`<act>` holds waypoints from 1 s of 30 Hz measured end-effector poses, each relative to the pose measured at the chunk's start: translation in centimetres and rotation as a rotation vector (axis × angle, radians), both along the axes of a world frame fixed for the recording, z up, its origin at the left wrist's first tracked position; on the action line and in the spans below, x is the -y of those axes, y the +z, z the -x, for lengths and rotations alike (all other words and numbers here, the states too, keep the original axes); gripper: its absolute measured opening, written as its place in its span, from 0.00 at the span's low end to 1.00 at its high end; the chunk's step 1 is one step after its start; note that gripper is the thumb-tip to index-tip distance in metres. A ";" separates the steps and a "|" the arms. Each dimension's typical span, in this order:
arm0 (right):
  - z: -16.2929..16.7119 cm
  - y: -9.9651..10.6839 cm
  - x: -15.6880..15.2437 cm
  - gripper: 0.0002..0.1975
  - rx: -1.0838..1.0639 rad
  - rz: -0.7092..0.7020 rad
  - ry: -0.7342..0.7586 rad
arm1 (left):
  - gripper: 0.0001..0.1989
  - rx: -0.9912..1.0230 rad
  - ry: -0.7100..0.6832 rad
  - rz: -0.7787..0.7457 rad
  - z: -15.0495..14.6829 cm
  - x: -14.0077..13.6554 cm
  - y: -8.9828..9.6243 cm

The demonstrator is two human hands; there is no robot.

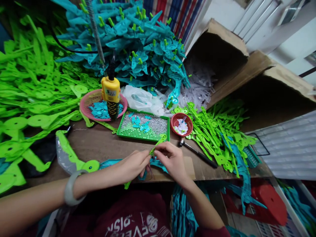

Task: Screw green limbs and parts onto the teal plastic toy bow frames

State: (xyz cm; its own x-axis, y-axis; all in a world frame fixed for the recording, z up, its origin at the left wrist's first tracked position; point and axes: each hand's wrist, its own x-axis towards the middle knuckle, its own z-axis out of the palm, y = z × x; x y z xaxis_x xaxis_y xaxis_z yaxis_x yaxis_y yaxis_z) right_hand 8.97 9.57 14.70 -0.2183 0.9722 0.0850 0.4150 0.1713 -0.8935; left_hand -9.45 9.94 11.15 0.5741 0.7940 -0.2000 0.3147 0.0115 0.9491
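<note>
In the middle of the head view, both hands meet over the table's front edge. My left hand (138, 162), with a grey bangle at its wrist, is closed around the lower end of a narrow lime-green plastic part (160, 141). My right hand (172, 159) pinches at the same part with thumb and forefinger; anything small between those fingertips is hidden. Beneath the hands lies a teal plastic piece (160, 165), partly covered by them. Another lime-green part with a round disc (91, 166) rests beside my left forearm.
A yellow electric screwdriver (111, 95) hangs before a pink basket (85, 113) of teal pieces. Behind my hands sits a green tray (128, 134) of small metal fasteners. A red bowl (174, 129) and hammer (197, 152) are rightward. Green and teal heaps (138, 42) surround the table.
</note>
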 end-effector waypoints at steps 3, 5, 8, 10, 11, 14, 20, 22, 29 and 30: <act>-0.1 -0.5 0.1 0.05 -0.190 0.165 -0.046 | 0.19 -0.044 0.070 -0.049 -0.3 0.3 -0.5; -0.2 -0.9 0.4 0.08 -0.283 0.226 -0.099 | 0.17 -0.102 0.128 -0.085 -0.3 0.6 -0.6; -0.1 -1.5 1.1 0.09 -0.333 0.239 -0.151 | 0.13 -0.172 0.205 -0.089 -0.5 1.0 -0.9; 0.0 -2.1 1.5 0.08 -0.318 0.185 -0.170 | 0.12 -0.187 0.220 -0.092 -0.7 1.2 -1.1; 0.1 -2.4 1.7 0.07 -0.298 0.139 -0.180 | 0.12 -0.189 0.218 -0.093 -0.8 1.3 -1.2; 0.0 -3.3 2.2 0.05 -0.174 -0.053 -0.196 | 0.12 -0.209 0.182 -0.098 -1.2 1.5 -1.3; 0.0 -3.9 2.5 0.06 0.104 -0.345 -0.208 | 0.14 -0.383 0.140 -0.238 -1.9 2.6 -0.9; 0.1 -3.7 2.7 0.08 0.172 -0.412 -0.200 | 0.14 -0.417 0.148 -0.302 -2.1 3.0 -0.9; 0.4 -3.5 3.0 0.12 0.316 -0.575 -0.218 | 0.13 -0.499 0.157 -0.471 -2.4 3.5 -1.0; 0.4 -3.5 3.0 0.12 0.332 -0.592 -0.218 | 0.13 -0.528 0.134 -0.463 -2.4 3.4 -0.9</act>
State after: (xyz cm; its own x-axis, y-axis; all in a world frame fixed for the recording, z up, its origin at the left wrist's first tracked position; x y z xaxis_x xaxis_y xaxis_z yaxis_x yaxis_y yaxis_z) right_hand 8.60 6.58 11.15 -0.1303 0.8076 0.5752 0.7289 0.4713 -0.4966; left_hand -7.09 6.57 10.25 0.3852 0.9215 -0.0491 0.7575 -0.2854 0.5872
